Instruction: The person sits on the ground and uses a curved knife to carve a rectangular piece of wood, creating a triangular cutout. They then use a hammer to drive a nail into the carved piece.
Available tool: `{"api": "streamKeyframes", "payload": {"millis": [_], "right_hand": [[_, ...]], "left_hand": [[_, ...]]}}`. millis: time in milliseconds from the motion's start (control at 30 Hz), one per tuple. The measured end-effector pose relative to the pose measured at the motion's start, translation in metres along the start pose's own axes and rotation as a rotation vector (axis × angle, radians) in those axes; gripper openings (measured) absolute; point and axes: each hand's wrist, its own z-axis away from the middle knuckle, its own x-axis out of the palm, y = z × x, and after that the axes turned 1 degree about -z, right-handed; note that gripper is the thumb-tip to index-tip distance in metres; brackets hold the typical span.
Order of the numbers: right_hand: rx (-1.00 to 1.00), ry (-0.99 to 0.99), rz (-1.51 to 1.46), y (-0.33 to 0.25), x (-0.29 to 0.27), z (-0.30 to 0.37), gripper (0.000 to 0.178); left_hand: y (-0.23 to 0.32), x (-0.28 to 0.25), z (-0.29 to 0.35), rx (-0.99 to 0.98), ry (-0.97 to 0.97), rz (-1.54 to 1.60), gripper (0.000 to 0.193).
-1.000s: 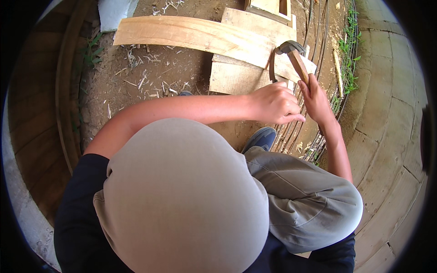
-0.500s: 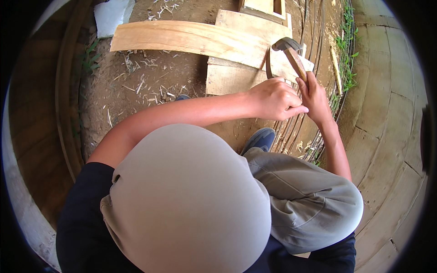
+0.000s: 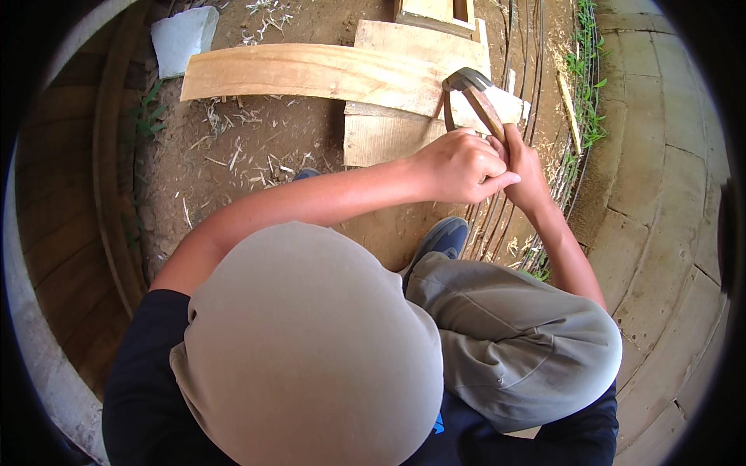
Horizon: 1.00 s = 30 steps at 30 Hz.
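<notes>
My right hand (image 3: 522, 167) is closed round the wooden handle of a hammer (image 3: 483, 109). Its dark metal head is over the right part of a long pale board (image 3: 311, 71). Beside it, my left hand (image 3: 466, 167) is closed in a fist, the thumb pointing right and overlapping my right hand or wrist. A narrow brown piece (image 3: 448, 113) runs up from behind the left fist toward the hammer head; its lower end is hidden. The long board lies across a wider plank (image 3: 381, 140) on the ground.
A wooden box-like frame (image 3: 435, 14) stands at the far side. Thin dark rods (image 3: 497, 225) run along the ground at right, beside green plants (image 3: 590, 70) and a paved strip (image 3: 660, 179). A whitish sheet (image 3: 184, 39) lies far left. Wood shavings litter the soil.
The hammer head has shifted slightly left relative to the boards, and my right hand has come a little closer to my left. The whole view has also moved a little.
</notes>
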Motion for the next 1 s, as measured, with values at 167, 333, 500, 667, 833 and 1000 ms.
{"api": "streamKeyframes", "payload": {"millis": [167,333,500,667,833,1000], "right_hand": [[0.083,0.067,-0.071,-0.014,0.005,-0.001,0.023],[0.029,0.062,0.011,0.001,-0.008,-0.009,0.023],[-0.024,0.028,0.038,0.0,-0.001,-0.005,0.024],[0.091,0.048,-0.021,-0.018,-0.009,-0.01,0.024],[0.08,-0.033,0.039,-0.009,-0.014,-0.012,0.023],[0.037,0.026,-0.013,-0.013,-0.011,-0.013,0.021]], "left_hand": [[0.002,-0.009,0.001,-0.057,-0.05,-0.015,0.042],[0.002,-0.011,-0.007,-0.122,-0.036,0.041,0.044],[0.005,-0.012,-0.01,-0.127,-0.034,0.081,0.043],[0.004,-0.018,-0.014,-0.186,-0.03,0.063,0.042],[0.005,-0.019,-0.022,-0.281,-0.045,0.134,0.041],[0.004,-0.021,-0.025,-0.232,0.016,0.121,0.041]]}}
